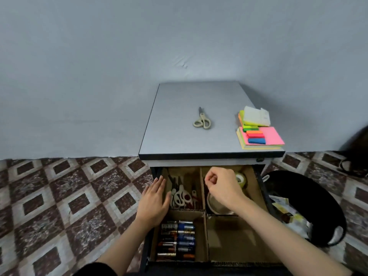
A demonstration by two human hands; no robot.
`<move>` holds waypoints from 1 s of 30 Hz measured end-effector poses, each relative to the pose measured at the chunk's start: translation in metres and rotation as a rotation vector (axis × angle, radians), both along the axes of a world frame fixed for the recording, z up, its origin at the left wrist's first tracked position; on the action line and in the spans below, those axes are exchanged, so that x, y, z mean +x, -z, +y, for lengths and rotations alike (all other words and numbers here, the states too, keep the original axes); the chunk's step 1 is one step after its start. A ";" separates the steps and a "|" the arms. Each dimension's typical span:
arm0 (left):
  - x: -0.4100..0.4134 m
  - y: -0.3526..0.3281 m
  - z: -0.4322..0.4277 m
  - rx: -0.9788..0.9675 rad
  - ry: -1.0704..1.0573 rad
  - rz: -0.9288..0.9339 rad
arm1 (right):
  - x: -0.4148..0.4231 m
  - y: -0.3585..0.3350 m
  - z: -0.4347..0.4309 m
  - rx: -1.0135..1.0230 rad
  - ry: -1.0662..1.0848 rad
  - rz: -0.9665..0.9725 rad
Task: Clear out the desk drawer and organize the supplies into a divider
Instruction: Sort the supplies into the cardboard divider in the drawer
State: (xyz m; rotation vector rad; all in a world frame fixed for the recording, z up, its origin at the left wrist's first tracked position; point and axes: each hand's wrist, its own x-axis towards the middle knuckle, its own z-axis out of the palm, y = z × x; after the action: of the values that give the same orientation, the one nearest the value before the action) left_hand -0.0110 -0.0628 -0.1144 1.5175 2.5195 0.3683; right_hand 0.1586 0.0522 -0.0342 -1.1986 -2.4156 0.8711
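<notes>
The open drawer holds a cardboard divider with several compartments. Scissors and small tools fill the far left one, batteries the near left one, tape rolls the far right one, and the near right one holds nothing. My left hand lies flat with straight fingers on the divider's left edge. My right hand hovers over the tape compartment with fingers curled, holding nothing visible. A beige pair of scissors lies on the desk top.
Stacks of coloured sticky notes and folded paper sit at the desk's right edge. A black bin with paper scraps stands on the patterned floor right of the drawer. A dark object is at the far right.
</notes>
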 end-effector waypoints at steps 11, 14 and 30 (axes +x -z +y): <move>-0.030 -0.115 0.101 0.493 0.021 0.134 | -0.006 -0.050 0.054 0.025 0.107 0.160; -0.051 -0.099 0.115 0.214 -0.005 0.120 | -0.021 -0.053 0.066 0.044 0.076 0.094; -0.055 -0.079 0.120 0.212 -0.011 0.200 | -0.115 -0.046 0.134 0.113 0.326 -0.193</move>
State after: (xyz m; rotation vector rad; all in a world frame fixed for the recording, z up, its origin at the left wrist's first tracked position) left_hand -0.0660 0.0572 -0.0351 1.6947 2.7167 0.5249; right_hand 0.0439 0.1863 0.0117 -1.6354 -2.2801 0.5350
